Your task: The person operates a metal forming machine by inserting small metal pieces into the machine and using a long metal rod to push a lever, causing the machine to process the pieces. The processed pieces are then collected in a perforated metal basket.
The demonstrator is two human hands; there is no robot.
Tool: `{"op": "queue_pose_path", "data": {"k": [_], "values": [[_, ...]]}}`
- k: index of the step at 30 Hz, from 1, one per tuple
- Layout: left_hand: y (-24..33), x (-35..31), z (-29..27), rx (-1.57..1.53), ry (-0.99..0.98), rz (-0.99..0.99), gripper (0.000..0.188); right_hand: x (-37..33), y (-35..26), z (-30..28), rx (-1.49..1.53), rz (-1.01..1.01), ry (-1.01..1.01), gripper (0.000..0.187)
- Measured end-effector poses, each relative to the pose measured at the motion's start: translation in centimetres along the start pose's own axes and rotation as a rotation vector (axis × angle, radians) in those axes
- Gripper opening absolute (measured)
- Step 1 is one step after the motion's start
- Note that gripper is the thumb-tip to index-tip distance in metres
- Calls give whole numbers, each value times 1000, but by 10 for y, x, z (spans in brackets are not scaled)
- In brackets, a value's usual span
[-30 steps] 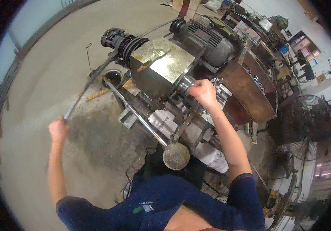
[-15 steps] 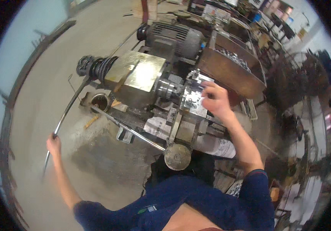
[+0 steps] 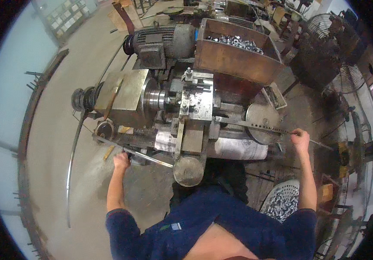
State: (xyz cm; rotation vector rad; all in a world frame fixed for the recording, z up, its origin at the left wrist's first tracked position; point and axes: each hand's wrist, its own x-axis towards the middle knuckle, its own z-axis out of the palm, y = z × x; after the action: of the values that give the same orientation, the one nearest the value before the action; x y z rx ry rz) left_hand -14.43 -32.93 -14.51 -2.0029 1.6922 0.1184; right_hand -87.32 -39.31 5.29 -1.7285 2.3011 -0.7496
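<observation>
A small lathe stands before me, with a spindle chuck [image 3: 155, 99] and a steel tool post plate [image 3: 201, 97]. My left hand [image 3: 121, 160] is closed at a shiny metal lever [image 3: 147, 159], which slants toward the round cap [image 3: 188, 171] at the front. My right hand [image 3: 300, 139] is closed on a long flat lever with holes [image 3: 260, 126] at the right of the lathe. Further left, a long bent rod [image 3: 71, 167] hangs free of my hands. A brush-like stick [image 3: 113, 99] lies on the headstock cover [image 3: 128, 93].
An electric motor [image 3: 165, 41] sits behind the headstock. A rusty metal bin [image 3: 234, 60] with small metal parts stands at the back. Near my right arm is a perforated basin [image 3: 269, 195] of shiny parts. A round disc [image 3: 262, 117] lies under the flat lever.
My left hand has let go of the long bent rod and moved right to the shiny lever. My right hand has left the tool post and taken hold of the flat lever.
</observation>
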Motion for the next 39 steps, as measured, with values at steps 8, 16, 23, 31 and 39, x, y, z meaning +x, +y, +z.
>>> {"op": "queue_pose_path", "data": {"k": [8,16,23,31,39], "values": [[-22,-19,-20,-783,246,-184,37,31,166,10,-569,27,-60,60],[-5,-45,-97,-1834,442,-454,41,17,206,27,-722,28,36,34],[28,-14,-98,-1973,734,-600,24,-115,172,25,-595,166,-95,28],[35,-24,-112,-1842,795,-574,20,-180,89,35,-210,350,-96,32],[35,-18,-106,-1694,856,-602,19,-188,99,40,-179,296,-71,26]]}}
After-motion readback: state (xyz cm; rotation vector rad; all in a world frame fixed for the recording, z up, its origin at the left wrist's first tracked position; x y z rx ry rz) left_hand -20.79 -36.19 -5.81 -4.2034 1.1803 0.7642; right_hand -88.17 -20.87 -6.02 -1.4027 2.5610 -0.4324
